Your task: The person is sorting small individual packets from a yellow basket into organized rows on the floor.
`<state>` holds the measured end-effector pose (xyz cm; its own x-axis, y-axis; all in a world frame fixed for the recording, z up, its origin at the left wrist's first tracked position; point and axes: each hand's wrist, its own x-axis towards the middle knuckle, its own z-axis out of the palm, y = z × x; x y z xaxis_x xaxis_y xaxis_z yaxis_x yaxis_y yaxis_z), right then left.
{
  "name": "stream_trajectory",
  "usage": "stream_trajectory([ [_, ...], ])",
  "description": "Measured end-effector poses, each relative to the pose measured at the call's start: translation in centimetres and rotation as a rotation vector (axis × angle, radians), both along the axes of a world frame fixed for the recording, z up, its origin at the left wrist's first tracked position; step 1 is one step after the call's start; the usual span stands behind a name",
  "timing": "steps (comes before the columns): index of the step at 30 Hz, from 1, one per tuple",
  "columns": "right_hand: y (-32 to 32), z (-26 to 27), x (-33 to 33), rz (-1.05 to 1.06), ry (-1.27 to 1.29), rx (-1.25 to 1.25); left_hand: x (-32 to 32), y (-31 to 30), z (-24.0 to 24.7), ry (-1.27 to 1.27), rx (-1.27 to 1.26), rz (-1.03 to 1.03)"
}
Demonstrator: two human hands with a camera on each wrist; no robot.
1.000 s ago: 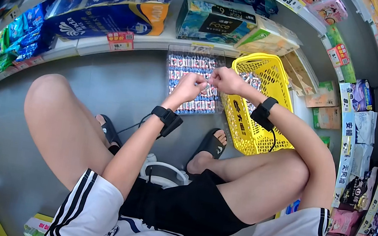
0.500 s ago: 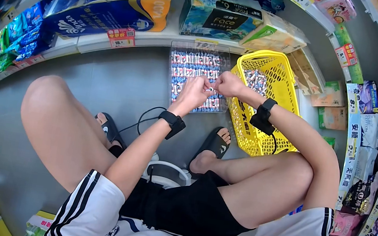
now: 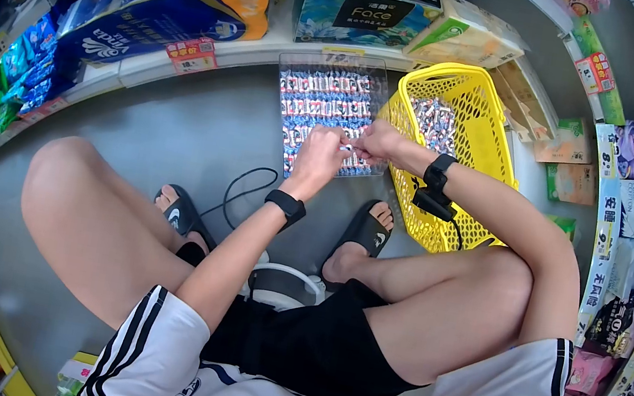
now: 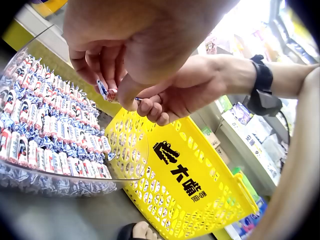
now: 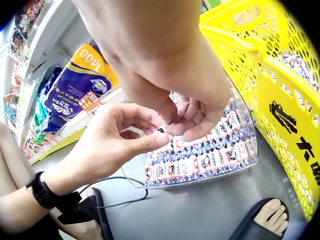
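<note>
Grey floor (image 3: 149,105) lay before the shelf (image 3: 244,54). Above the clear box (image 3: 289,61), beside the basket (image 4: 205,170), left hand (image 3: 319,161) and right hand (image 3: 382,140) pinched one candy (image 4: 112,94) between curled fingers. Straightening it seemed the current step; next, aligned placement in a row (image 3: 323,108) seemed called for.

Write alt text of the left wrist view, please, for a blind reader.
The left hand and right hand hold a small wrapped candy between them. Below, a clear box of rowed candies stands beside a yellow basket.
</note>
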<state>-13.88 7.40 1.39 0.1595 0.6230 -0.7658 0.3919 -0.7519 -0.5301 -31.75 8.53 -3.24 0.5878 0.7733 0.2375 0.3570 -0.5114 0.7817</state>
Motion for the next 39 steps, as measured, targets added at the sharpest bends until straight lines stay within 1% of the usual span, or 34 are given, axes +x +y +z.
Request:
stream_trajectory([
  [1, -0.2, -0.5, 0.1, -0.004, 0.005, -0.004, -0.1, 0.1, -0.2, 0.005, -0.004, -0.004],
  [3, -0.5, -1.2, -0.2, -0.013, -0.04, -0.012, -0.4, 0.7, -0.8, 0.018, -0.082, 0.071],
  [4, -0.6, -1.4, -0.3, -0.012, -0.012, -0.01, -0.4, 1.2, -1.2, 0.016, -0.173, 0.083],
  [5, -0.9, -1.6, -0.4, -0.014, -0.005, -0.013, -0.4, 1.4, -1.6, 0.024, -0.175, 0.081],
  [7, -1.5, -1.5, -0.9, 0.158, -0.156, 0.137, -0.6, 1.7, -1.6, 0.119, -0.392, 0.18],
  [8, -1.7, -1.5, -0.9, 0.333, -0.224, 0.183, -0.8, 1.9, -2.4, 0.115, -0.451, 0.179],
  [9, -1.9, -2.4, -0.7, 0.332, -0.216, 0.18, -0.9, 1.9, -2.4, 0.123, -0.455, 0.18],
  [11, -2.4, -4.3, -0.4, 0.465, -0.063, 0.456, -1.1, 1.8, -2.5, 0.153, -0.475, 0.168],
  [12, -2.3, -3.4, -0.5, 0.483, 0.007, 0.373, -1.1, 1.6, -2.6, 0.127, -0.459, 0.151],
  [15, -2.2, -4.3, -0.9, 0.516, 0.037, 0.388, -1.2, 1.2, -2.9, 0.171, -0.421, 0.129],
  [16, -2.1, -4.6, -1.1, 0.537, -0.019, 0.375, -1.2, 1.1, -3.1, 0.168, -0.431, 0.124],
  [17, -2.1, -4.9, -1.1, 0.537, -0.014, 0.374, -1.3, 1.0, -3.3, 0.173, -0.433, 0.126],
  [20, -1.5, -3.2, -1.9, 0.251, 0.172, 0.174, -1.6, 0.8, -4.3, 0.131, -0.419, 0.093],
  [22, -1.3, -5.1, -1.6, 0.267, 0.143, 0.209, -2.3, -0.1, -3.6, 0.124, -0.259, 0.067],
  [23, -1.1, -6.1, -1.4, 0.286, 0.111, 0.247, -2.7, -0.5, -3.2, 0.128, -0.26, 0.075],
  [24, -0.9, -6.2, -1.6, 0.293, 0.117, 0.251, -3.1, -1.0, -2.7, 0.202, -0.122, 0.05],
  [25, -0.8, -6.4, -1.8, 0.387, 0.046, 0.255, -3.3, -1.4, -2.3, 0.275, 0.018, 0.023],
  [26, -0.6, -6.5, -2.0, 0.48, -0.027, 0.26, -3.4, -1.9, -2.6, 0.349, 0.04, 0.0],
  [27, -0.4, -6.1, -2.2, 0.485, -0.023, 0.261, -3.3, -2.4, -2.6, 0.353, 0.039, 0.006],
  [29, 0.0, -5.4, -2.6, 0.733, -0.165, 0.275, -3.1, -3.2, -3.0, 0.38, 0.136, 0.02],
  [31, 0.3, -6.1, -2.6, 0.723, -0.139, 0.262, -3.0, -3.5, -3.4, 0.388, 0.167, 0.043],
  [33, 0.7, -6.8, -2.8, 0.804, -0.15, 0.217, -3.3, -3.7, -3.6, 0.485, 0.205, 0.008],
  [34, 0.9, -7.0, -3.0, 0.786, -0.149, 0.155, -3.3, -3.8, -3.5, 0.49, 0.201, 0.012],
  [36, 1.0, -8.8, -2.9, 0.776, -0.112, 0.162, -3.4, -4.0, -3.4, 0.516, 0.234, -0.067],
  [37, 1.0, -9.5, -2.8, 0.765, -0.084, 0.171, -3.5, -4.2, -3.7, 0.516, 0.229, -0.064],
  [38, 1.0, -10.0, -2.7, 0.724, -0.036, 0.156, -3.5, -4.3, -4.1, 0.443, 0.319, -0.092],
  [39, 1.1, -9.6, -2.9, 0.727, -0.037, 0.156, -3.5, -4.3, -4.4, 0.369, 0.409, -0.121],
])
